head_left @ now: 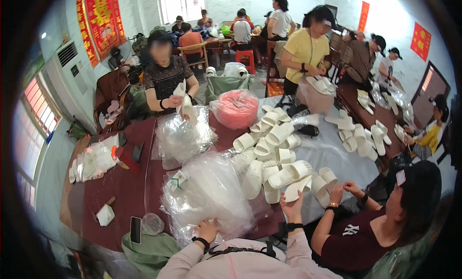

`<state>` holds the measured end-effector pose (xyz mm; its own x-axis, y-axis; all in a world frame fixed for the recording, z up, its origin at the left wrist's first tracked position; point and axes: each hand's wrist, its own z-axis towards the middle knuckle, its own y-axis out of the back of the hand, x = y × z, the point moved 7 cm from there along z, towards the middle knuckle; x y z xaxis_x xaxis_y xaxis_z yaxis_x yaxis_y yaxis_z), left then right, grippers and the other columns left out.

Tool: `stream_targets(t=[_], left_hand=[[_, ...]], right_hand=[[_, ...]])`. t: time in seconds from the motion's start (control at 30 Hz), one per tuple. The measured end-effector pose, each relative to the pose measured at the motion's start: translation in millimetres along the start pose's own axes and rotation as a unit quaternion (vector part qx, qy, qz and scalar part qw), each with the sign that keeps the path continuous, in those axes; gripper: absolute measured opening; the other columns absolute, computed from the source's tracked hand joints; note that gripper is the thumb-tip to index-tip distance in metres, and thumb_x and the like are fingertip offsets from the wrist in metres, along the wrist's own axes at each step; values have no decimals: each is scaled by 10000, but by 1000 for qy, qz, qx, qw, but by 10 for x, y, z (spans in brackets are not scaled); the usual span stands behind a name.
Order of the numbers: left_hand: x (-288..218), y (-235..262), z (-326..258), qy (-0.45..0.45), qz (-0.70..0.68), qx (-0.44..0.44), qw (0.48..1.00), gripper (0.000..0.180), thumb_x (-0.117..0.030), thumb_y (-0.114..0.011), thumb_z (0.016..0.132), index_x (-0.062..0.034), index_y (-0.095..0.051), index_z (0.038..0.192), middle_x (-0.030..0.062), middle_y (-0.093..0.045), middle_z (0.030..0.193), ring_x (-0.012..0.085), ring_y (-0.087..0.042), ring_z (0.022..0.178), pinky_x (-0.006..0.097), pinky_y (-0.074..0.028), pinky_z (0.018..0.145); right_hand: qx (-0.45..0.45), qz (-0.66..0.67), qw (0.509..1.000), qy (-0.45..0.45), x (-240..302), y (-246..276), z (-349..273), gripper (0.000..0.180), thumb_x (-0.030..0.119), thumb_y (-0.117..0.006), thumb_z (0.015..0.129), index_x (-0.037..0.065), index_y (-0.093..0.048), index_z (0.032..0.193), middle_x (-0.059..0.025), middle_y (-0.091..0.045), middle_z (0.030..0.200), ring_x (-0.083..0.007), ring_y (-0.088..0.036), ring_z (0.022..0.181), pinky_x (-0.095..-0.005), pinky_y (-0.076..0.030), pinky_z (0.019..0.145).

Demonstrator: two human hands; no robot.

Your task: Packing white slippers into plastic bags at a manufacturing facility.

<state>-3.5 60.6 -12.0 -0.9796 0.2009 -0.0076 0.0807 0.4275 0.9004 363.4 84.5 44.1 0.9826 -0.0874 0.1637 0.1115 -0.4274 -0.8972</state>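
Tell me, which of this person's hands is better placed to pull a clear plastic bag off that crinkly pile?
Probably the left. The left hand already rests on the pile of clear plastic bags at its near edge, while the right hand is up at a white foam slipper, apart from the pile.

White slippers (276, 156) lie beside clear plastic bags (211, 192) on a dark red table (113, 192), near a pink bundle (236, 109).

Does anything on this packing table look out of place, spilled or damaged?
Nothing looks damaged or spilled. The white slippers lie in a loose, unsorted heap mid-table, beside crumpled clear plastic bags. The left hand rests on the bags; the right hand holds one slipper.
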Motion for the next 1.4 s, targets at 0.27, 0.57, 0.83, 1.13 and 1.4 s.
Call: stream_targets(t=[0.27,0.57,0.83,1.13,1.4], left_hand=[[22,73,-74,1,-18,-13,1000,581,-429,-496,825,-269,-297,1347,216,-314,1292,454,-357,1100,674,-304,802],[148,165,-126,-48,-129,-19,990,607,-481,-490,813,-290,-281,1349,205,-340,1302,453,-333,1155,661,-255,881],[237,-59,-344,-167,-94,-36,981,505,-512,-458,813,-342,-391,1284,217,-380,1269,441,-374,1146,586,-292,906],[235,-166,-541,-216,-19,-28,976,615,-604,-441,780,-316,-358,1317,257,-217,1380,471,-240,1231,596,-210,974],[243,-125,-547,-236,-11,-52,970,607,-582,-473,781,-285,-386,1303,284,-250,1342,477,-255,1215,598,-250,946]], right_hand=[[151,-111,982,-6,-341,-890,-572,572,368,-554,716,8,-414,1139,-173,-494,963,-241,-459,740,-319,-415,614],[298,-209,912,-187,-1074,-1273,-1007,690,407,-554,683,-16,-376,1199,-130,-497,963,-196,-472,705,-274,-392,580],[108,-890,424,130,-1383,-580,-657,759,391,-681,668,255,-345,1336,-214,-508,949,-337,-545,840,-394,-456,726],[-39,-933,305,187,-1623,-925,-973,735,406,-723,594,270,-440,1259,-258,-407,1107,-398,-416,1055,-459,-390,853],[179,-929,323,17,-2127,-145,-144,520,477,-624,706,263,-548,1174,-280,-271,1337,-419,-207,1269,-505,-217,1009]])
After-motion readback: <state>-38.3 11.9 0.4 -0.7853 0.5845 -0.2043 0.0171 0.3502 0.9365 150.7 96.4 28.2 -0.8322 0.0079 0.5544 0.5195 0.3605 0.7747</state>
